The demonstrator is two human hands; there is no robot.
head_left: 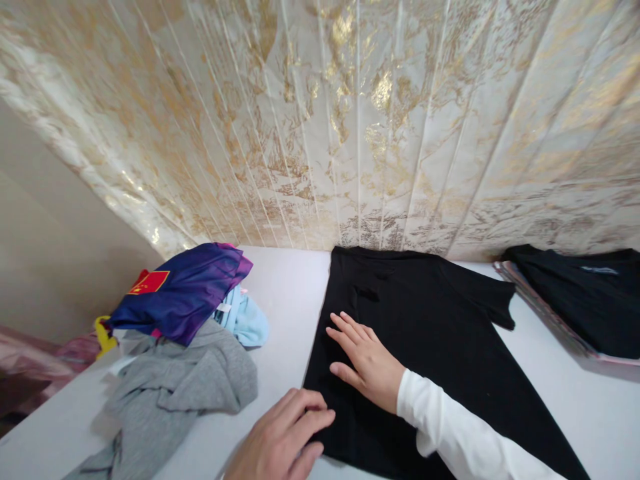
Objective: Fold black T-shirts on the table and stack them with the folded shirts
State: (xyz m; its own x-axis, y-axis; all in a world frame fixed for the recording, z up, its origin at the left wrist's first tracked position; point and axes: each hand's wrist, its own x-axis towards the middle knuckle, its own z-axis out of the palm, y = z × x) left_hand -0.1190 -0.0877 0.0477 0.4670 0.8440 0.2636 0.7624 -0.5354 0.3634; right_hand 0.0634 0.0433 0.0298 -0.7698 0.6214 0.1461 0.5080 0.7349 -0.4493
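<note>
A black T-shirt (pixel 415 347) lies spread on the white table, its left edge straight and one short sleeve sticking out at the right. My right hand (pixel 367 363), in a long white sleeve, rests flat on the left part of the shirt with its fingers stretched and apart. At the shirt's lower left edge is my left hand (pixel 285 437). Its fingers are loosely bent and apart, the tips touching the black fabric, and no cloth shows pinched in them. Small creases run across the shirt above my right hand.
To the left lies a loose heap: a purple garment (pixel 190 290) with a red patch, a light blue cloth (pixel 247 321) and a grey garment (pixel 185 380). A stack of folded clothes (pixel 595 300), black on top, sits at the right. Behind the white table (pixel 287 287) hangs a gold-patterned curtain (pixel 320 120).
</note>
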